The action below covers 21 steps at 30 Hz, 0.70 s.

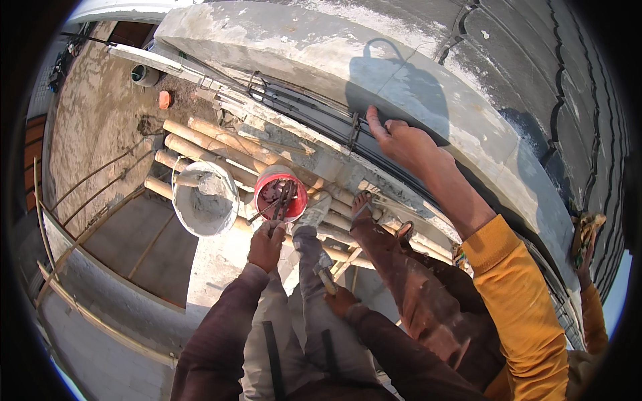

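Observation:
My left hand is closed on a bundle of dark, rusty metal bars, held over a red bucket; their exact kind is unclear. Inside the bucket, reddish contents show partly behind the bars. Lower and to the right, my right hand grips a hammer with a pale handle, its metal head pointing up beside my leg. Left of the red bucket stands a white bucket with grey mortar in it.
A co-worker's hand, orange-sleeved, points at steel bars beneath a curved concrete ledge. That person's other hand rests near the right rim. Bamboo poles form the footing. Grey roofing slopes at upper right; ground lies below left.

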### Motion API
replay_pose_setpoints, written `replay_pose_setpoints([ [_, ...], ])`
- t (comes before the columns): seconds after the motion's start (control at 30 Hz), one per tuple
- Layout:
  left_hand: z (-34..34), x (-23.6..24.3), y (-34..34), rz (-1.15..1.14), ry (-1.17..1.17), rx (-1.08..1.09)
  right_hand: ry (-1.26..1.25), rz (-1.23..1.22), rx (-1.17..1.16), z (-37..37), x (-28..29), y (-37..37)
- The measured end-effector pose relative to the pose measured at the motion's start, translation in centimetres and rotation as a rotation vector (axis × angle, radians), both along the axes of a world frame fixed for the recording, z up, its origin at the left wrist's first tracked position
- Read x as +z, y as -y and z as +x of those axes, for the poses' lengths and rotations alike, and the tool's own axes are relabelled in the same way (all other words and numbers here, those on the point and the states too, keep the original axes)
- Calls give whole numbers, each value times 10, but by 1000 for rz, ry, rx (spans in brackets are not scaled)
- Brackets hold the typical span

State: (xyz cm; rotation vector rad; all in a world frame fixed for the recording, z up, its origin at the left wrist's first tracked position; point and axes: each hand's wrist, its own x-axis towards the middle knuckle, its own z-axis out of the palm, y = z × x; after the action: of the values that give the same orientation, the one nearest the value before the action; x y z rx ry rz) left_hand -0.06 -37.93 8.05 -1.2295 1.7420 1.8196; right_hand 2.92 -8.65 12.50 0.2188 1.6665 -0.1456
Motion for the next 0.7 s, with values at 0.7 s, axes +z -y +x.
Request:
replay_pose_setpoints([
  [0.7,-35,-214,-41,-348,327,132,-67,51,77,-25,7,27],
])
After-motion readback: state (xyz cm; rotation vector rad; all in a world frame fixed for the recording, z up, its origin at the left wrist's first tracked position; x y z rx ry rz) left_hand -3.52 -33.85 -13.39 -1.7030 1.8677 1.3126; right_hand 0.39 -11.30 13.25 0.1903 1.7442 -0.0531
